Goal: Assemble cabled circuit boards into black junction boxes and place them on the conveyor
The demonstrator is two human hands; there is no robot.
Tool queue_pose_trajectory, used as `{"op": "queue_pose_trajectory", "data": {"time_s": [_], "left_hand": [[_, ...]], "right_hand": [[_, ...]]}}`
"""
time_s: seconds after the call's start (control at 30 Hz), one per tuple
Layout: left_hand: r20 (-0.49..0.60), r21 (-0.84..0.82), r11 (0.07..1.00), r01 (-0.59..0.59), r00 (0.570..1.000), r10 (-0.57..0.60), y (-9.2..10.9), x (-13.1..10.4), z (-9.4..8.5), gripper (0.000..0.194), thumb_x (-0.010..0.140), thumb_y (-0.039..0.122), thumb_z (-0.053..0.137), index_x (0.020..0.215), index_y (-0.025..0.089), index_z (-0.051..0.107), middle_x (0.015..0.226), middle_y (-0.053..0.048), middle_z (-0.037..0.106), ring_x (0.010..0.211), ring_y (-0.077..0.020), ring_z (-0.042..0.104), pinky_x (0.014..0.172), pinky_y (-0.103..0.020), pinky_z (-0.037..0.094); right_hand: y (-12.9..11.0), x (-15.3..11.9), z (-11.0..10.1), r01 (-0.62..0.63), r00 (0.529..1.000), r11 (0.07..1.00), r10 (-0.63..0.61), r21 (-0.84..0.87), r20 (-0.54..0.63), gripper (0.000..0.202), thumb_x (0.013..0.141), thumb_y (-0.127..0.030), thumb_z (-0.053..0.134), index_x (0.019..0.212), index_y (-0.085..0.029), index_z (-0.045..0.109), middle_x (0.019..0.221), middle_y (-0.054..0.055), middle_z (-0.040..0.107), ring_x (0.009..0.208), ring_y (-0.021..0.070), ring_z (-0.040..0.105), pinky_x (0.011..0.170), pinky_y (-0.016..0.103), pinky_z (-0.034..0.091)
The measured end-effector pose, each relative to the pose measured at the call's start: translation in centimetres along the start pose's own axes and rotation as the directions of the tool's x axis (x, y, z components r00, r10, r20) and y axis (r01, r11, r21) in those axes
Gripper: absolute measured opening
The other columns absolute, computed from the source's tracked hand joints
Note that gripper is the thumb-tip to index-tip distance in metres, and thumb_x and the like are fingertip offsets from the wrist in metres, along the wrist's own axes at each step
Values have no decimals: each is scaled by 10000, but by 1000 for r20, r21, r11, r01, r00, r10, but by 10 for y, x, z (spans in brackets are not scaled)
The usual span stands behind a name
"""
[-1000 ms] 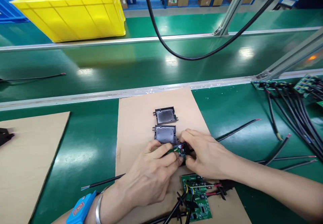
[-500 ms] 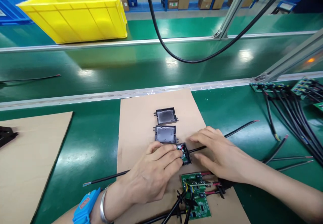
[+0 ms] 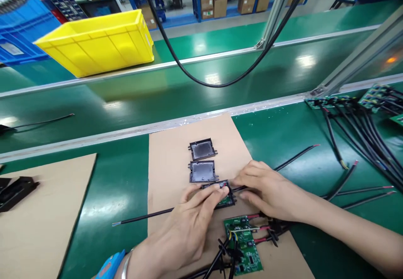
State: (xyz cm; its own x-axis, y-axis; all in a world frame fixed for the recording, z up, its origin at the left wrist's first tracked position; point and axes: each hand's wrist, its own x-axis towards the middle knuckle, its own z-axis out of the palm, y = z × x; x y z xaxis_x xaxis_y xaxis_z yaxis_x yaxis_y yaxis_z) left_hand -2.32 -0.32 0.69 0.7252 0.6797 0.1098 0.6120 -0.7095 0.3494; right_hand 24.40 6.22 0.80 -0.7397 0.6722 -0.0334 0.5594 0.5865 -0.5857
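A black plastic case (image 3: 231,201) with a green circuit board inside lies on the cardboard sheet. My left hand (image 3: 192,224) is closed on it, its fingertips pressing over the board and hiding much of the case. Black cables leave the case on both sides. My right hand (image 3: 267,191) has its index finger and thumb around the right-hand black cable (image 3: 241,189), close to the case wall. Two more open cases, an upper case (image 3: 202,149) and a lower case (image 3: 203,171), lie just beyond. Nearer me is a green circuit board panel (image 3: 244,245) with red and black leads.
A cardboard sheet (image 3: 170,157) covers part of the green bench. Bundled black cables (image 3: 362,132) with boards lie at right. Another cardboard (image 3: 63,203) at left bears black parts (image 3: 19,193). A yellow bin (image 3: 100,46) stands beyond the rail; a thick cable (image 3: 214,85) hangs ahead.
The head view has shifted and tilted slightly. My left fingers have moved further over the board in the case. My right index finger has come down nearer the cable.
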Motion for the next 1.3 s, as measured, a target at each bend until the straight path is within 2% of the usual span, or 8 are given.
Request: {"op": "queue_pose_trajectory", "data": {"time_s": [0.17,0.37,0.6,0.77,0.9,1.1,1.2,1.3], "left_hand": [[-101,-36,956,290,951,-292,-18,-40,-29,411,873,162,502,1283,177,470,1177,-116,576,1074,-262,528,880,-423,485],[-166,12,925,379,913,-372,-33,-62,-19,143,943,156,403,916,203,536,865,-37,569,783,-187,569,695,-321,495],[-374,205,835,511,829,-416,-131,42,-85,129,925,220,461,855,182,563,874,-67,566,890,-226,568,803,-350,476],[-388,198,807,556,801,-457,-186,96,-76,230,867,223,549,1067,115,586,1156,-175,562,1113,-338,523,954,-500,400],[-337,127,854,505,832,-441,-143,68,-46,261,897,291,538,1116,154,578,1220,-136,567,1177,-307,507,1006,-477,383],[-74,-378,896,235,957,-282,-16,16,-19,208,926,346,561,1074,204,597,1054,-61,634,991,-194,600,865,-341,501],[7,-483,837,259,956,-292,24,14,-7,572,728,513,762,1149,181,562,1084,-86,630,982,-240,610,849,-376,525],[79,-537,763,359,922,-378,41,19,-5,348,797,407,678,1041,183,571,957,-64,649,860,-221,630,766,-360,542]], "right_hand": [[26,-16,-11,-5,1000,996,2,-93,-27,214,898,-199,554,1099,-201,628,993,85,605,953,235,520,836,396,410],[41,-14,-14,124,962,978,-160,-168,-221,146,946,-182,477,966,-194,622,924,78,625,863,211,544,767,378,426],[75,98,-99,25,878,929,-197,-370,-436,298,973,-251,432,928,-76,667,939,95,644,960,205,547,857,356,414],[103,149,-110,-94,908,919,-79,-384,-412,439,978,-286,370,1093,27,656,1099,144,624,1151,316,490,881,437,348],[64,93,-76,-81,933,942,-44,-327,-357,157,886,-195,593,993,-141,695,987,73,669,991,246,570,880,407,442],[-32,-10,-24,36,978,998,-46,57,203,155,827,-279,688,766,-202,569,837,18,601,863,196,544,736,318,449],[-45,-19,-12,20,984,994,-38,107,175,135,888,-169,579,774,-202,515,844,7,580,863,175,525,771,305,416],[-45,-14,-14,-45,993,982,25,185,112,150,959,-199,485,809,-209,494,793,-15,564,771,146,514,698,270,392]]}}
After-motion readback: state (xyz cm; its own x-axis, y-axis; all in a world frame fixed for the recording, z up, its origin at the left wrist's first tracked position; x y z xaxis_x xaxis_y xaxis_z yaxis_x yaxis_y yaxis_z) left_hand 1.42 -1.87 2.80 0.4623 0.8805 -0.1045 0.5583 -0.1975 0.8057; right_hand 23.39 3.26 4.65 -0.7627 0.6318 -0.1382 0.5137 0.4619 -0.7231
